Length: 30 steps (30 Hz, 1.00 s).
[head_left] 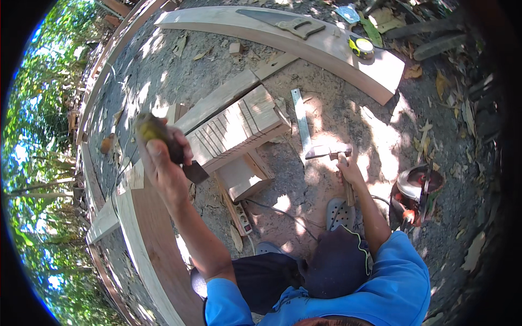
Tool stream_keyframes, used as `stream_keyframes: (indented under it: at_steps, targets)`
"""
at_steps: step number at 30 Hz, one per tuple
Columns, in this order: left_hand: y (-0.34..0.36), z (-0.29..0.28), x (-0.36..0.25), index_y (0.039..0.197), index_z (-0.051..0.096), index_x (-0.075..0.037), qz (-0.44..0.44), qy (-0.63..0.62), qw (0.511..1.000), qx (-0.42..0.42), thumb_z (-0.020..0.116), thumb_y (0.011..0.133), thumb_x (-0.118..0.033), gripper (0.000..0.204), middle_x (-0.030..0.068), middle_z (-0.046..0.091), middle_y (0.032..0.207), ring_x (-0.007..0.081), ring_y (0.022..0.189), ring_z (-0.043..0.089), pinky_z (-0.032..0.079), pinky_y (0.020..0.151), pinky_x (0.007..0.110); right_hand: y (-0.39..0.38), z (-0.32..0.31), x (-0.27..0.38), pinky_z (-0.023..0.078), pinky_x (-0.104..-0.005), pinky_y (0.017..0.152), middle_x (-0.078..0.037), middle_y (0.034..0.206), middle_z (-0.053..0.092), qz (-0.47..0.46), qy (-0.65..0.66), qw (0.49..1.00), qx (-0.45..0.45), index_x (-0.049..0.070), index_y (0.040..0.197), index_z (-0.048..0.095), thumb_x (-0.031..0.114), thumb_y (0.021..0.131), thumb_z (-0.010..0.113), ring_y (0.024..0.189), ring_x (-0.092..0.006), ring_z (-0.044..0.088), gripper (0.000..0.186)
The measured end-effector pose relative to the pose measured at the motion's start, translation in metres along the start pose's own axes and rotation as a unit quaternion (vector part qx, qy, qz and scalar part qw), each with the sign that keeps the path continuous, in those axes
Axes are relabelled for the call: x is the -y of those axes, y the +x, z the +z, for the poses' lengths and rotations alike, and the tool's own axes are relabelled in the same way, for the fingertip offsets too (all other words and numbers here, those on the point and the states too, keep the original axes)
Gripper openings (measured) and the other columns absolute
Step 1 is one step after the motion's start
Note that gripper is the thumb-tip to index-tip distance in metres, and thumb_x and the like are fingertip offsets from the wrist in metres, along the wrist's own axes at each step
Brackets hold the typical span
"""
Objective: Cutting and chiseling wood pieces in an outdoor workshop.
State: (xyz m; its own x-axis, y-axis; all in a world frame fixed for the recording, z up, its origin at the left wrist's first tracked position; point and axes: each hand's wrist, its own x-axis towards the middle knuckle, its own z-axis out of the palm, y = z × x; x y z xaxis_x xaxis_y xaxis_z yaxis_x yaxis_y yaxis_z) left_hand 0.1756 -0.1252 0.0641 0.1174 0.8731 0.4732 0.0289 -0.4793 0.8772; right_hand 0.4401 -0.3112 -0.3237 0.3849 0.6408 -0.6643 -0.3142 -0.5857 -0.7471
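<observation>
Nearest the camera, my left hand (166, 169) is raised, its grip closed around a blurred yellow-and-black hand tool (154, 133), whose dark, flat, blade-like end overlaps the left end of a pale, square-edged wooden beam (230, 129); whether the two touch, I cannot tell. My right hand (348, 170) has its grip wrapped around the wooden handle of a metal-headed hammer (329, 151), well apart from the beam on its right. The beam, the piece being worked, lies between the two hands, raised off the grey earthen ground (212, 54), with a pale wooden block (244, 188) below its near side. Progress, as I judge it: a row of dark parallel lines, apparently saw cuts, crosses the upper face, so the crosswise cutting looks done along much of the visible length. The strips of wood between these lines seem largely in place, and I read that part as not yet worked; the depth of the lines cannot be made out. Beyond the beam, a broad pale plank (375, 74) bears a handsaw with a light-coloured handle (298, 26) and a yellow, round-faced tape measure (361, 48).
</observation>
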Motion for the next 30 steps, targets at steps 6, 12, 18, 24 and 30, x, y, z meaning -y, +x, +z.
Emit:
stream_keyframes:
  at_steps: [6, 12, 18, 24, 30]
  targets:
    - [0.028, -0.014, 0.01, 0.127, 0.053, -0.003, -0.032, 0.17, 0.977, 0.124, 0.051, 0.1, -0.047, 0.052, 0.0008, 0.055, 0.078, 0.0053, 0.059, 0.047, 0.035, 0.048, 0.02, 0.003, 0.0, -0.001, 0.053, -0.0401, 0.063, -0.017, 0.082, 0.068, -0.136, -0.201, 0.967, -0.082, 0.0, 0.112, 0.054, 0.027, 0.081, 0.069, 0.066, -0.028, 0.068, 0.045]
    - [0.043, 0.006, 0.021, 0.12, 0.052, -0.002, 0.098, 0.198, 0.958, 0.184, 0.069, 0.091, -0.041, 0.052, 0.0043, 0.059, 0.086, 0.0126, 0.073, 0.056, 0.045, 0.064, 0.028, 0.012, -0.007, -0.001, 0.053, -0.0388, 0.058, -0.017, 0.081, 0.066, -0.096, -0.35, 0.931, -0.034, 0.0, 0.113, 0.054, 0.026, 0.082, 0.069, 0.062, -0.0238, 0.067, 0.043]
    - [0.08, 0.061, 0.0, 0.119, 0.051, -0.007, -0.025, 0.105, 0.975, 0.192, 0.071, 0.089, -0.047, 0.055, 0.0052, 0.059, 0.09, 0.014, 0.081, 0.056, 0.045, 0.076, 0.031, -0.002, -0.015, -0.003, 0.05, -0.049, 0.087, -0.027, 0.108, 0.067, -0.077, -0.422, 0.902, -0.052, 0.008, 0.127, 0.053, 0.037, 0.084, 0.067, 0.104, -0.0441, 0.065, 0.054]
    - [0.092, 0.091, 0.014, 0.128, 0.045, -0.004, -0.057, 0.098, 0.971, 0.21, 0.07, 0.089, -0.052, 0.066, 0.008, 0.059, 0.096, 0.0165, 0.089, 0.058, 0.048, 0.083, 0.031, -0.017, -0.01, 0.017, 0.05, -0.0501, 0.087, -0.028, 0.108, 0.067, -0.051, -0.399, 0.915, -0.04, 0.009, 0.126, 0.051, 0.034, 0.083, 0.064, 0.102, -0.0438, 0.065, 0.051]
    - [0.102, 0.113, 0.051, 0.104, 0.056, -0.005, -0.011, -0.008, 0.963, 0.269, 0.072, 0.09, -0.046, 0.047, -0.0015, 0.053, 0.081, 0.0098, 0.071, 0.05, 0.043, 0.064, 0.027, -0.017, -0.011, 0.017, 0.048, -0.0526, 0.088, -0.027, 0.108, 0.067, -0.053, -0.384, 0.921, -0.03, 0.012, 0.127, 0.052, 0.037, 0.08, 0.061, 0.104, -0.0447, 0.064, 0.055]
